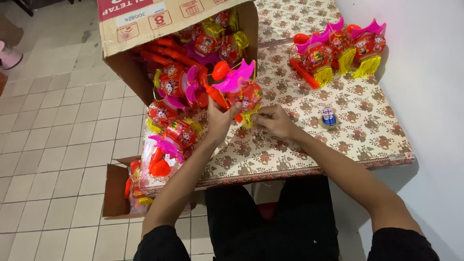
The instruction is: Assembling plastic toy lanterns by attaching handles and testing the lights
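My left hand grips a red toy lantern with a pink crown top and an orange handle, held over the patterned table. At the lantern's yellow fringe my right hand pinches its lower edge. Both forearms reach in from the bottom of the view.
An open cardboard box tipped on the table spills several similar lanterns. Three finished lanterns stand at the far right by the white wall. A small pack of batteries lies to the right. Another small box sits on the tiled floor.
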